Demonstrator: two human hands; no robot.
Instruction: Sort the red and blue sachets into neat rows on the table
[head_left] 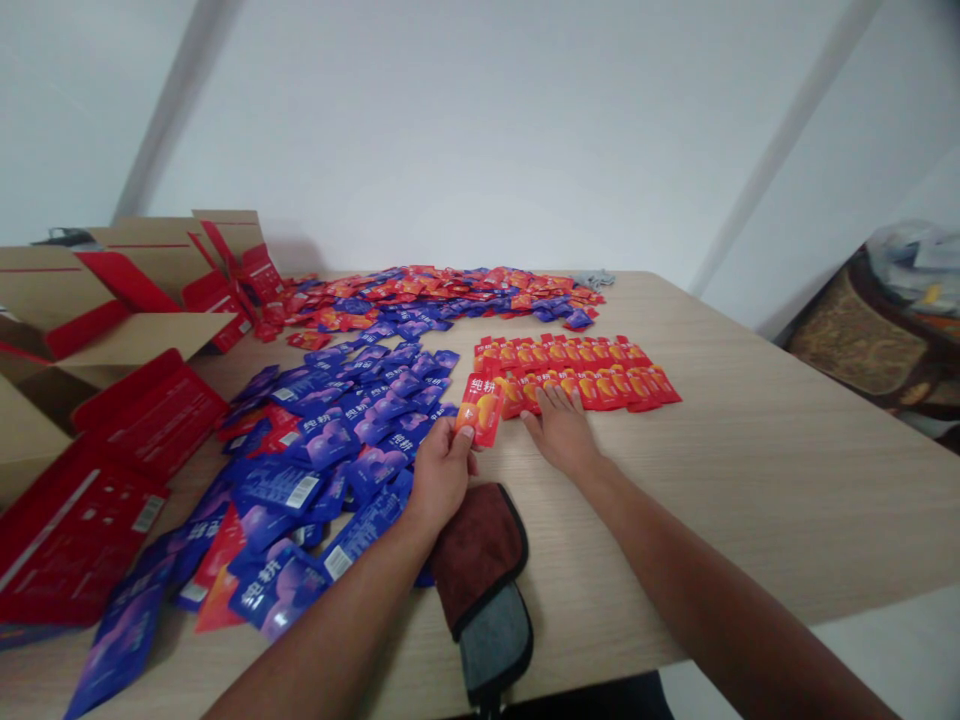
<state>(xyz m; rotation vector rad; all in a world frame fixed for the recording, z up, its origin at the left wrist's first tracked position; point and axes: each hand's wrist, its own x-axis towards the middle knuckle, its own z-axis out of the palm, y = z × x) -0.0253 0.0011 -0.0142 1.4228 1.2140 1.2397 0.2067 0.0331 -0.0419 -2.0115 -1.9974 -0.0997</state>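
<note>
L hand [441, 472] over pkt [482, 405] corner, prob.

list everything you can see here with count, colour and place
Table: one, pale wood, centre
Wall: white, behind
Held fruit packet: one, red, centre
Fruit packet rows: two, red, right of centre
Blue fruit packets: many, blue-purple, left of centre, some red among them
Mixed packet heap: one, red and blue, far side
Open cardboard boxes: several, red and brown, left
Fabric piece: one, brown and grey, near edge
Crumpled item: one, grey, far edge
Patterned furniture: one, brown, far right
Left hand: one, holding packet
Right hand: one, on front row
</note>
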